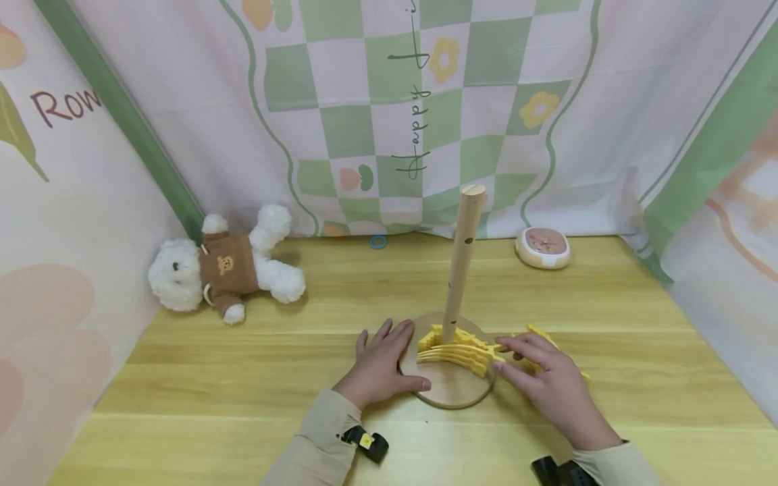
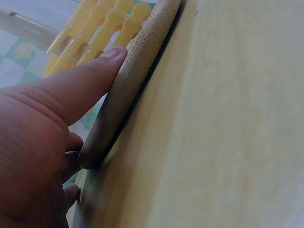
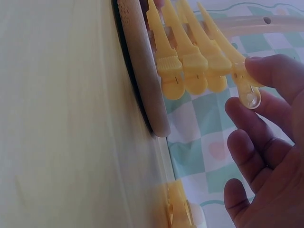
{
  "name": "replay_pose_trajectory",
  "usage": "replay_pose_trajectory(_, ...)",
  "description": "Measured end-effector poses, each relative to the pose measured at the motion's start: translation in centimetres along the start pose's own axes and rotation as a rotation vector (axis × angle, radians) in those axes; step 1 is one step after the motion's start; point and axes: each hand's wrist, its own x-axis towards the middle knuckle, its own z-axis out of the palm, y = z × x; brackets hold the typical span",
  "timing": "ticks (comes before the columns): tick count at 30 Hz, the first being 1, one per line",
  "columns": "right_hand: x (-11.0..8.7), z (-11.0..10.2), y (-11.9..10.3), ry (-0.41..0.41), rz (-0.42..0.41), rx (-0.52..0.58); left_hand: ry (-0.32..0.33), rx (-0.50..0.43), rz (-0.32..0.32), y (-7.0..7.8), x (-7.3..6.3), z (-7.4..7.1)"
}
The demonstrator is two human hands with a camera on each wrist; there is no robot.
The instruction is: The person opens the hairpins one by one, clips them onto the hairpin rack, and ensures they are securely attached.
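A round wooden base [image 1: 450, 395] with an upright wooden post [image 1: 463, 263] stands on the table. Several yellow duckbill hair clips [image 1: 456, 354] are stacked on the base, in front of and beside the post. My left hand [image 1: 381, 370] rests against the base's left side with fingers spread, its thumb [image 2: 102, 64] touching the rim. At the stack's right end, my right hand [image 1: 550, 385] pinches the end of one yellow clip [image 3: 232, 57] between thumb and index finger. That clip is the topmost of the row in the right wrist view.
More yellow clips [image 1: 537, 332] lie on the table, partly hidden behind my right hand. A white plush toy [image 1: 231, 266] in a brown top lies at the left. At the back are a blue ring [image 1: 378, 237] and a small white and pink device [image 1: 543, 247], before a printed curtain.
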Motion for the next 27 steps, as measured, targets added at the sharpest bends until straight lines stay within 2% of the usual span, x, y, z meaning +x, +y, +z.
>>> replay_pose_trajectory(13, 0.09, 0.07, -0.23, -0.026, 0.034, -0.014, 0.002, -0.003, 0.006, -0.18, 0.04, 0.05)
replay_pose_trajectory(27, 0.39, 0.47, -0.44, -0.026, 0.017, 0.011, 0.004, 0.023, 0.006, -0.27, 0.1, 0.08)
